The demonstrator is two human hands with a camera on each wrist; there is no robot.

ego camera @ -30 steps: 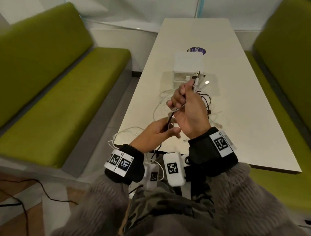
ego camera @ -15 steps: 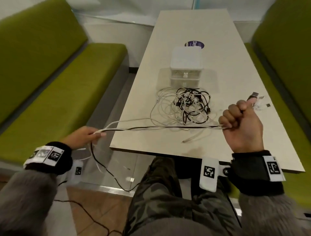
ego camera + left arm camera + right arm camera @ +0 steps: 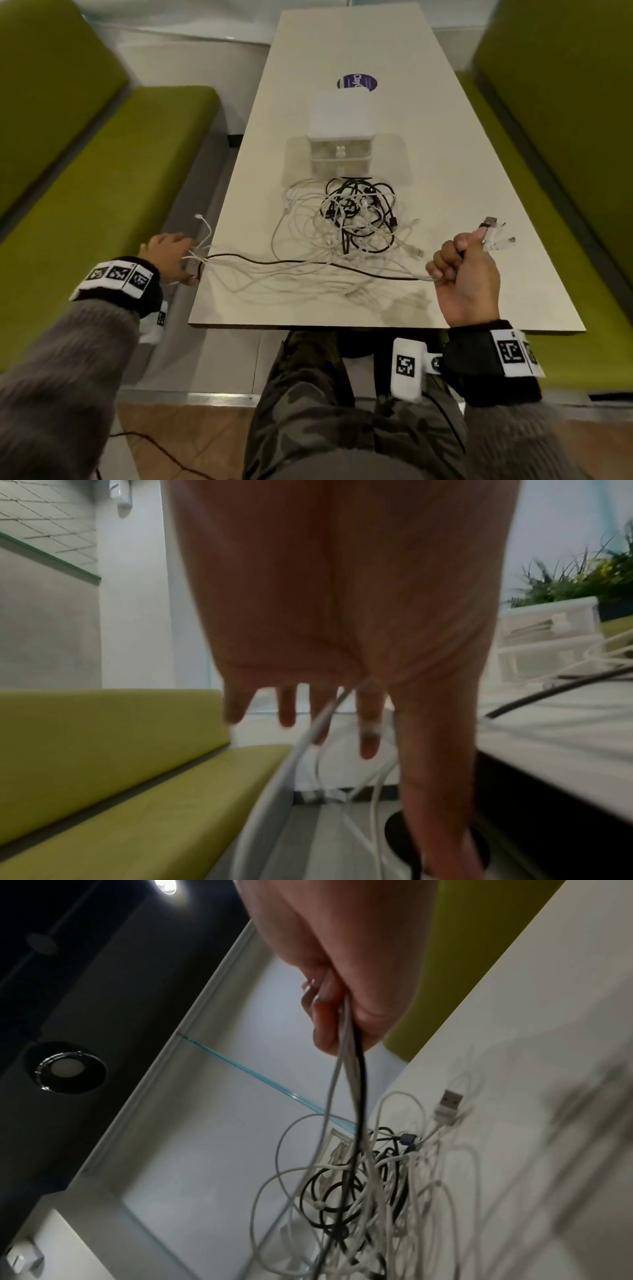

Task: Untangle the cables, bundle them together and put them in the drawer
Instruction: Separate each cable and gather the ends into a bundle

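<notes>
A tangle of black and white cables (image 3: 356, 212) lies on the white table (image 3: 445, 154) in front of a small white drawer unit (image 3: 339, 126), whose two drawers look closed. My right hand (image 3: 462, 267) is a fist round a bunch of cables near the table's right front, and the USB plugs (image 3: 496, 233) stick out above the thumb. From it, one black and several white strands (image 3: 308, 267) run left across the table to my left hand (image 3: 168, 250) at the table's left edge. There a white cable (image 3: 322, 723) passes between my fingers (image 3: 368, 737).
Green benches stand on both sides, one on the left (image 3: 102, 188) and one on the right (image 3: 565, 102). A round purple sticker (image 3: 357, 83) sits behind the drawer unit. A thin black cord (image 3: 154, 445) trails on the floor at lower left.
My hands have drawn apart from the middle. The left hand slid out along the strands to their ends at the table's left edge. The right hand keeps its grip on the plug ends.
</notes>
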